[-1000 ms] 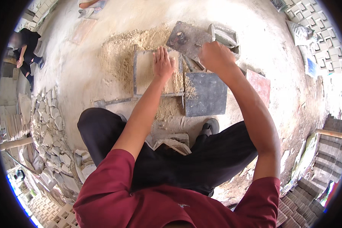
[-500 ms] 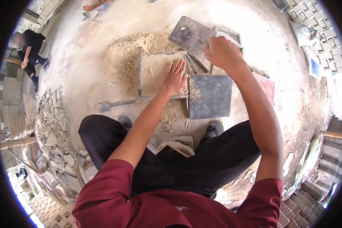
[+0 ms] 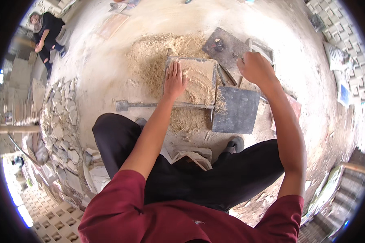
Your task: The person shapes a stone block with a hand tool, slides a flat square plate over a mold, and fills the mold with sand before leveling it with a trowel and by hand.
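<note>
My left hand (image 3: 175, 83) lies flat with fingers stretched on the tan powder (image 3: 196, 81) at the left side of a square metal mould frame (image 3: 215, 79). Curved sweep marks run through the powder to the right of it. Raised to the right, my right hand (image 3: 256, 69) is closed in a fist; whatever it may hold is hidden. Below and left of that fist lies a dark square plate (image 3: 237, 109), dusted with powder along its left edge. Beyond the fist is another dark plate (image 3: 225, 46), tilted in its placing and stained.
Loose powder (image 3: 148, 60) is heaped behind and left of the frame. A long metal bar (image 3: 144, 105) runs along its near edge. A reddish plate (image 3: 293, 108) lies at right, broken stone pieces (image 3: 59, 125) at left. A person (image 3: 48, 34) sits at the far left.
My left hand has swept from the right side of the frame to its left, leaving curved marks in the powder. My right fist stays raised at the right. The view has shifted slightly.
</note>
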Available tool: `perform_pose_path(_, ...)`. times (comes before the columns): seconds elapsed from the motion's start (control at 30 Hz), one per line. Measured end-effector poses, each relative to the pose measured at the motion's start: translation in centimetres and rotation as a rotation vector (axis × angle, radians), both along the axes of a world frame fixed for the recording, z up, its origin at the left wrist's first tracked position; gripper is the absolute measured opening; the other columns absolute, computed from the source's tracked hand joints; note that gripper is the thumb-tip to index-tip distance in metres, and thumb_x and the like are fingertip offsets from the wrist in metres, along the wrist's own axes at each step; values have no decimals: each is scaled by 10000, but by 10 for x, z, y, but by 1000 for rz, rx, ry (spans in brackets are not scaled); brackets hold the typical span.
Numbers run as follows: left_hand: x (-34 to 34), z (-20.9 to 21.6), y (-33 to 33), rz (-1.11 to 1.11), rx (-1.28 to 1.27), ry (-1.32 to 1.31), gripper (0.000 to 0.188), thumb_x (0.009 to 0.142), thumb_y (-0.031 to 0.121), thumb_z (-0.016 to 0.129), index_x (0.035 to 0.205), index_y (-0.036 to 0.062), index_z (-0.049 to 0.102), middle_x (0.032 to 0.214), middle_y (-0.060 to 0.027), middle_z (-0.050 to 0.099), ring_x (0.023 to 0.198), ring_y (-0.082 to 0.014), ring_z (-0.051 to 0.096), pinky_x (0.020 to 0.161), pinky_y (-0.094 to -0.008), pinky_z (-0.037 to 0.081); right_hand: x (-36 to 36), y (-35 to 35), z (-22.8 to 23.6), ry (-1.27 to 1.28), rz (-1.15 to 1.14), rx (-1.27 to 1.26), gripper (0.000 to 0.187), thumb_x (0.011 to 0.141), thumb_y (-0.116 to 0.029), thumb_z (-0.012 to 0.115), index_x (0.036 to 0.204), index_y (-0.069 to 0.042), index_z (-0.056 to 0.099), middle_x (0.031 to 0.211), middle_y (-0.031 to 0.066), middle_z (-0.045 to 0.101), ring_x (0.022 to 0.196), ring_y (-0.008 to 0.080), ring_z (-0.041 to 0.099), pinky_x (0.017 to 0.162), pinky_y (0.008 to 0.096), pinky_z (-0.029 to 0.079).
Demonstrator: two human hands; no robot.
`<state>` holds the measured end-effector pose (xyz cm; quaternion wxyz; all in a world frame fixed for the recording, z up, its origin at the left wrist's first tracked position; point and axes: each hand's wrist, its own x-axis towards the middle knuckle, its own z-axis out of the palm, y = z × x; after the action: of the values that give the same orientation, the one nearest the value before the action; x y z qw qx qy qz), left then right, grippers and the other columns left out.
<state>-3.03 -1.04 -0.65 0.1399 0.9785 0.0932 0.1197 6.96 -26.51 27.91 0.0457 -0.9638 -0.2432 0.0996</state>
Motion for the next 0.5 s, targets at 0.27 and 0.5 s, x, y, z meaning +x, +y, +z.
perform_pose_path(0.27, -49, -6, -41, 186, 13, -19, 723, 993, 410, 405, 1523, -36, 199, 1598, -219, 169, 1494, -354, 136, 1211, -497, 115, 10, 6, -19, 16, 77, -86, 347, 910, -249, 498, 892, 40, 688, 952, 281, 684, 926, 450, 669, 844, 521, 535)
perform_pose_path(0.5, -5, 4, -42, 243, -78, -156, 732, 1001, 426, 379, 1514, -61, 190, 1594, -245, 166, 1489, -377, 149, 1216, -489, 84, 15, 5, -19, 14, 19, -70, 343, 913, -245, 500, 921, 44, 685, 977, 273, 687, 953, 434, 671, 863, 508, 536)
